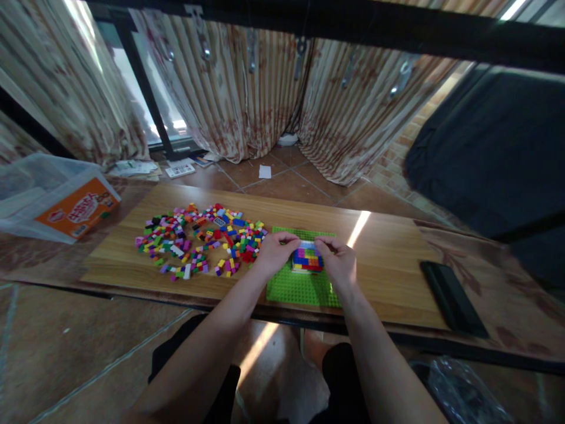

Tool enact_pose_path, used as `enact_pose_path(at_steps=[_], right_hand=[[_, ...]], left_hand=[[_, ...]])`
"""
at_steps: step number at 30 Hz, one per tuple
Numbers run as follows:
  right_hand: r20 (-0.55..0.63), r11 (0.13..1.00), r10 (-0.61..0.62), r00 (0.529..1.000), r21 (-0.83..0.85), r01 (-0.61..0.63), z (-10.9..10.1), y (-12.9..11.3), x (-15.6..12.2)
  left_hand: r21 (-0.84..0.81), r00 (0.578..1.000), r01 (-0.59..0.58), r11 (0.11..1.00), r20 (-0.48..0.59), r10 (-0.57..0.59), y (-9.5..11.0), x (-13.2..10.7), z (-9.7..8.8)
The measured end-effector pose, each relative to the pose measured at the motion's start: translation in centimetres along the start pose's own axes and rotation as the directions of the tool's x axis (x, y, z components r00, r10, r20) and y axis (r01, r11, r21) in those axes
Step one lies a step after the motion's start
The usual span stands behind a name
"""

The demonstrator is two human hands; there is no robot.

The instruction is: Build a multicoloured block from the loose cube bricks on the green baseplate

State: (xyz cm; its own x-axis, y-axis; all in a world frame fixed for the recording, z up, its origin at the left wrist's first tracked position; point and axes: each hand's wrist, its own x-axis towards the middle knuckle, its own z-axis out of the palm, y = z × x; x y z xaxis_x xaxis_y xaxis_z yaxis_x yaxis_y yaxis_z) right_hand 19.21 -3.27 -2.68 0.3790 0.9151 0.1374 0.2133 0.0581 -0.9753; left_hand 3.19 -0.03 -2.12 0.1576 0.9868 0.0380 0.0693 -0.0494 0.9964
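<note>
A green baseplate (295, 288) lies on a wooden board (388, 265). On it stands a small multicoloured brick block (308, 259) with blue, red, yellow and white layers. My left hand (274, 252) curls against the block's left side, fingers bent over its top edge. My right hand (339, 261) grips the block's right side, fingers pinched at the top. A spread of several loose coloured bricks (200, 240) lies to the left of the plate.
A clear plastic bin with an orange box (77, 212) sits at the far left. A black flat case (452, 297) lies at the right. Curtains and a tiled floor are beyond the board. My knees are under the front edge.
</note>
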Motion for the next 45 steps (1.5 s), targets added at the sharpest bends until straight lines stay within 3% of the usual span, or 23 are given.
enact_pose_path(at_steps=[7,26,30,34,38,42,45], right_hand=[[0.018,0.995,0.079,0.997,0.06,-0.08,0.3,-0.2,0.0],[0.034,0.995,0.091,0.995,0.028,-0.092,0.2,-0.6,0.0],[0.017,0.994,0.11,0.994,0.025,-0.11,0.0,-0.5,-0.2],[0.002,0.991,0.131,0.991,-0.003,-0.131,-0.3,-0.2,-0.1],[-0.158,0.995,0.071,0.985,-0.063,-0.082,-0.3,-0.1,0.0],[-0.262,0.996,-0.002,0.965,-0.084,-0.02,0.1,-0.8,-0.3],[-0.267,0.987,-0.064,0.961,-0.161,0.021,0.4,-1.7,-0.7]], left_hand=[[-0.067,0.999,0.036,0.997,-0.004,-0.037,0.2,-0.2,0.1],[-0.215,0.974,0.216,0.952,-0.025,-0.226,0.8,-0.4,0.8],[-0.18,0.979,0.183,0.966,-0.057,-0.196,0.7,-0.6,1.0],[-0.03,0.99,0.105,0.994,-0.09,-0.107,0.4,-0.6,1.1],[0.016,0.99,0.092,0.996,-0.111,-0.09,0.3,-0.5,0.7],[0.041,0.987,0.049,0.998,-0.157,-0.042,0.8,-0.3,-0.6],[0.08,0.98,0.005,0.997,-0.199,0.011,1.4,-0.3,-3.1]])
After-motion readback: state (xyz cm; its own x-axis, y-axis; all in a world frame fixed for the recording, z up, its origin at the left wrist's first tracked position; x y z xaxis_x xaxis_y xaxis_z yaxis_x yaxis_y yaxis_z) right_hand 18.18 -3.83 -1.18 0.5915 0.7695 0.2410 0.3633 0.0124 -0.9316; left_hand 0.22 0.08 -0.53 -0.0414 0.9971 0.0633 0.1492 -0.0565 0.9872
